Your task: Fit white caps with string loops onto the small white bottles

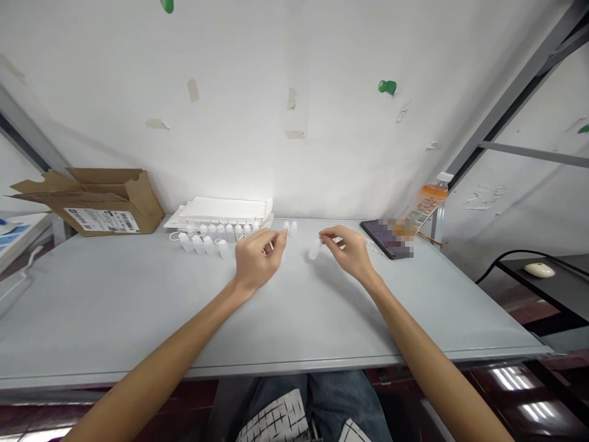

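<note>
My right hand (347, 248) pinches a small translucent plastic bottle (315, 250) near its top, and the bottle tilts just over the grey table. My left hand (260, 258) is closed, thumb against fingers; whatever lies in the pinch is hidden. Right by its fingertips are two small white pointed pieces (293, 229), and I cannot tell whether one of them is touched. Left of that hand, several small white bottles (208, 245) stand upright in rows, some with a ring-like strap at the neck.
Behind the bottles lies a stack of white trays or sheets (221, 210). An open cardboard box (110, 205) stands at the back left. On the right are a dark phone (381, 238), partly blurred, and a leaning orange drink bottle (431, 196). A mouse (539, 270) sits on a side shelf.
</note>
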A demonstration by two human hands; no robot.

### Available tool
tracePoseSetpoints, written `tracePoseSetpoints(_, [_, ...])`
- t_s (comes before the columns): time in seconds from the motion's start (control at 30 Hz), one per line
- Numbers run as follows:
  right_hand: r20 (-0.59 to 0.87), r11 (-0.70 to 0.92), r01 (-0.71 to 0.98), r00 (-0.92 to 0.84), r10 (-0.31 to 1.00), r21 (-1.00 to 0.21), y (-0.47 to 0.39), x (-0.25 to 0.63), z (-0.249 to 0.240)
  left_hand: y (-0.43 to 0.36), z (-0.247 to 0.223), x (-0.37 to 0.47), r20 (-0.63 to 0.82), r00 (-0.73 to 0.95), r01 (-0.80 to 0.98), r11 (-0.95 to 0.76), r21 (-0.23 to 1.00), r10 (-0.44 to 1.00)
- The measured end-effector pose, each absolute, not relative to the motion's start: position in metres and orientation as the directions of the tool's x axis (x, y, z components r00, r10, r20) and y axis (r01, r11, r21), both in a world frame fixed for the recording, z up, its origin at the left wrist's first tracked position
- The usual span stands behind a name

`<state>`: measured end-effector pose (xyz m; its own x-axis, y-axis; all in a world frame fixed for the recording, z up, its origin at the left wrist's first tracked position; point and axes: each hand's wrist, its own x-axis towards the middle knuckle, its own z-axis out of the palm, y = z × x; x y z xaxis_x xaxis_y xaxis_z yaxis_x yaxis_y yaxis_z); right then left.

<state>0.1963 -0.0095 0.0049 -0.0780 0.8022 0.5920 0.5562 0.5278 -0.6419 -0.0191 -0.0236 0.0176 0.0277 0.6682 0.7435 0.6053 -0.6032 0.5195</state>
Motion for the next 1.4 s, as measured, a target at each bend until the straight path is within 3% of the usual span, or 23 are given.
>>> tracePoseSetpoints(0.17, [0.563, 0.551, 0.730, -0.277, 0.779, -0.403, 0.004, 0.170, 0.001, -0.005, 0.027, -0.039, 0.777, -0.163, 0.615, -0.553, 0.562, 0.608])
tracePoseSetpoints(0.33, [0.527, 0.522, 0.799, -0.319, 0.788, -0.298, 0.027, 0.145, 0.004, 0.009, 0.024, -0.048, 0.769, -0.224, 0.637, -0.508, 0.580, 0.598])
tracePoseSetpoints(0.77, [0.536, 0.586, 0.713, -0.344, 0.771, -0.386, 0.044, 0.131, 0.006, 0.013, 0.021, -0.052, 0.773, -0.169, 0.658, -0.514, 0.550, 0.611])
tracePoseSetpoints(0.93, [0.593, 0.512, 0.701, -0.157, 0.790, -0.497, 0.065, 0.152, 0.010, 0.012, 0.021, -0.051, 0.785, -0.162, 0.665, -0.522, 0.534, 0.598])
tracePoseSetpoints(1.17, [0.317, 0.382, 0.814, -0.258, 0.913, -0.437, 0.087, 0.156, 0.006, 0.013, 0.017, -0.048, 0.857, -0.115, 0.666, -0.601, 0.441, 0.502])
tracePoseSetpoints(1.4, [0.394, 0.373, 0.815, -0.196, 0.898, -0.444, 0.080, 0.176, 0.008, 0.008, 0.014, -0.043, 0.887, -0.014, 0.632, -0.684, 0.365, 0.461])
